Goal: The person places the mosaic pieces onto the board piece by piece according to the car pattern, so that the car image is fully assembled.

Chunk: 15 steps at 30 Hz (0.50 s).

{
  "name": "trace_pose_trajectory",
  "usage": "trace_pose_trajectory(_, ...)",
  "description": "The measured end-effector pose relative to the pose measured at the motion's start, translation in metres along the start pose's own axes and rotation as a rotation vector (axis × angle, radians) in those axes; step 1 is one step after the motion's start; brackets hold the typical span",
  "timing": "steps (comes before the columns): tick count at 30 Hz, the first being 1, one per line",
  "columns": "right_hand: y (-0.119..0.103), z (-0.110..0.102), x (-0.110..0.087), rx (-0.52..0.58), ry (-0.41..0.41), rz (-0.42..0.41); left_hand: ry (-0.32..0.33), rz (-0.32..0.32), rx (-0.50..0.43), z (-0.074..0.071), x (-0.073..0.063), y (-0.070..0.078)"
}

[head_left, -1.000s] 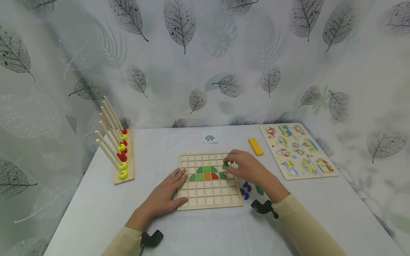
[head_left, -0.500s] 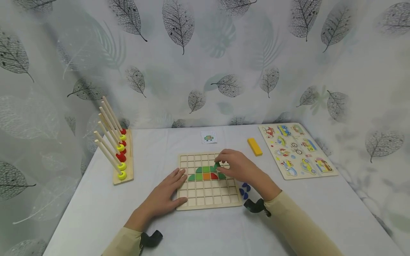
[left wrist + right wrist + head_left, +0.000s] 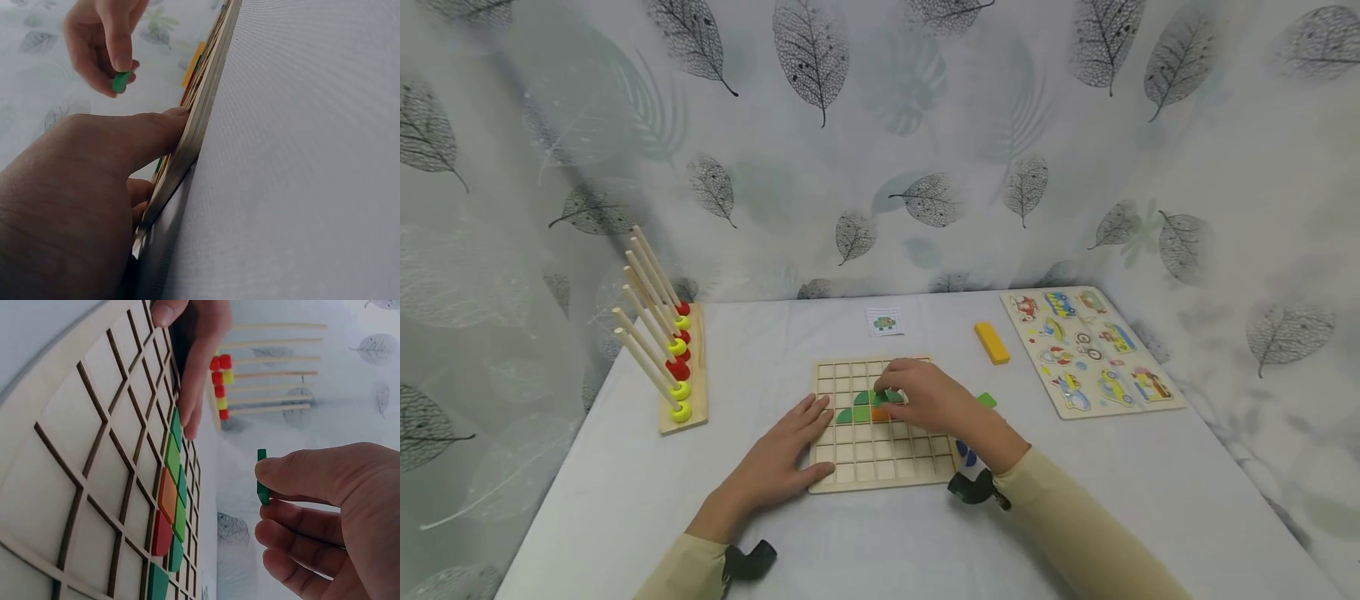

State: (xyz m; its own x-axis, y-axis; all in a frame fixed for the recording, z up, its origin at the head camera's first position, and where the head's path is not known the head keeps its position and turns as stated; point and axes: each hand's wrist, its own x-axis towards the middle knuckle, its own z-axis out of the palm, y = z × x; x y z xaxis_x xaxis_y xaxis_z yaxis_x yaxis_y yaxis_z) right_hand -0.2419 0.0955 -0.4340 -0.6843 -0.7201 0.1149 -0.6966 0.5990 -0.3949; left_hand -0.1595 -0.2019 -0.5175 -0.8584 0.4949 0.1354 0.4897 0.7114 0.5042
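Observation:
A wooden grid board (image 3: 880, 475) lies on the white table, with green, orange and red tiles set in its middle cells. My left hand (image 3: 786, 450) rests against the board's left edge with fingers spread; in the left wrist view its thumb (image 3: 147, 134) touches the rim. Over the tiles, my right hand (image 3: 925, 404) pinches a small green tile (image 3: 262, 477) between thumb and fingertips. The right wrist view shows that tile held apart from the board, near the orange tile (image 3: 167, 494) and the red tile (image 3: 161, 532). My right hand hides some tiles in the head view.
Blue pieces (image 3: 966, 454) and a bright green piece (image 3: 987, 401) lie right of the board. A small picture card (image 3: 885, 322) and a yellow block (image 3: 992, 342) sit behind. A bead-and-peg stand (image 3: 696, 367) stands left; a vehicle puzzle board (image 3: 1093, 354) lies right.
My right hand has moved left over the board with the green tile in its fingertips. The bright green piece at the right has come into sight beside my arm. My left hand stays put.

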Motion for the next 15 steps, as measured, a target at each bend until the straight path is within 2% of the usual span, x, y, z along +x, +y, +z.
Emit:
trace_pose_trajectory(5,-0.006,0.005,0.004,0.020,-0.017,-0.028,0.007,0.004,-0.008,0.000,0.000,0.001)
trace_pose_trajectory(15,-0.015,0.015,0.018,-0.020,-0.070,-0.122,0.016,0.011,-0.006,0.000,0.000,-0.001)
